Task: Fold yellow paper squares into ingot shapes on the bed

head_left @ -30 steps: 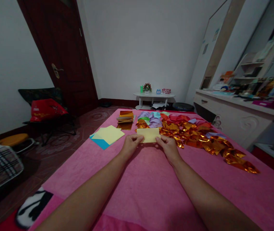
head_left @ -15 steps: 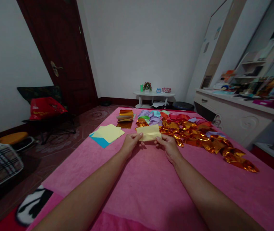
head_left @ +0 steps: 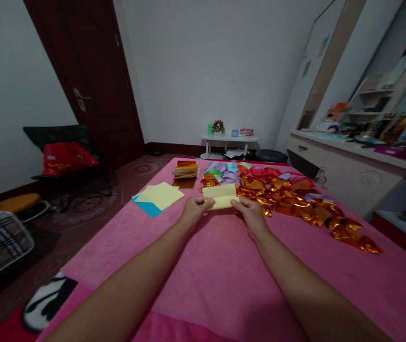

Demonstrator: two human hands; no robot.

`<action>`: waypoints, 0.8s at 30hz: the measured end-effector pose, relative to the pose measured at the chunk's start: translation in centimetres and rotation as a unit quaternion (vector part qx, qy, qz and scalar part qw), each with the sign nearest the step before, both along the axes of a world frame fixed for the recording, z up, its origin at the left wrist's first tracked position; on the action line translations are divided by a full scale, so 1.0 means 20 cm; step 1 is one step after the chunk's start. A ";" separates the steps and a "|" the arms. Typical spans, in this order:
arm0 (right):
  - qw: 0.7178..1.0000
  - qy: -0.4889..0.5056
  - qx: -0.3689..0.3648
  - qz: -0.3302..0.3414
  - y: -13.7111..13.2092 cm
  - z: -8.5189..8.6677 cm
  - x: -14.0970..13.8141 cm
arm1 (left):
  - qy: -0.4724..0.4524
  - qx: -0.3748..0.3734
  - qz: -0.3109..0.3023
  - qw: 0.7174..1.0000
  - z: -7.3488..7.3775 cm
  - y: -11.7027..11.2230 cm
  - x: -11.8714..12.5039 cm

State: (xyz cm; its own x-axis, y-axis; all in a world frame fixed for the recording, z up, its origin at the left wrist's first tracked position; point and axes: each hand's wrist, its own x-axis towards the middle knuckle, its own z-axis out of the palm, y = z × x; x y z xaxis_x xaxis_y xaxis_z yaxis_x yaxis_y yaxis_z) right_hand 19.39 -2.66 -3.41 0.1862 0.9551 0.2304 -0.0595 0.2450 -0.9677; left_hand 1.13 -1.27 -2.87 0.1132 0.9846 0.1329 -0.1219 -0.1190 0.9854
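A pale yellow sheet of paper [head_left: 220,192] with a crosswise fold is held between my two hands, just above the pink cloth [head_left: 210,266]. My left hand [head_left: 194,211] pinches its left end, thumb on top. At the right end my right hand [head_left: 250,213] grips it the same way. The fingers under the paper are mostly hidden. Left of my hands lie loose yellow sheets [head_left: 162,194] over a blue sheet [head_left: 147,207]. Beyond them sits a stack of gold foil paper [head_left: 185,172]. Folded gold foil pieces [head_left: 288,197] spread out to the right.
Folded purple paper pieces [head_left: 229,178] and red ones [head_left: 265,172] lie at the far end of the cloth. A small white table [head_left: 227,138] stands by the wall. To the right is a cluttered dresser [head_left: 348,156]; to the left, a chair with a red bag [head_left: 67,158].
The lower part of the yellow paper now shows a clearer fold, with my thumbs pressed on it. Both hands stay in nearly the same place.
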 end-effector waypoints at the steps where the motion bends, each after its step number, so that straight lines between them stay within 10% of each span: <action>1: 1.000 -0.003 0.007 -0.008 0.00 0.00 0.00 | 0.002 0.000 0.001 1.000 0.01 0.00 0.00; 24: 0.996 -0.014 0.016 -0.091 0.01 -0.03 0.02 | -0.006 0.005 0.059 0.998 0.00 0.00 0.01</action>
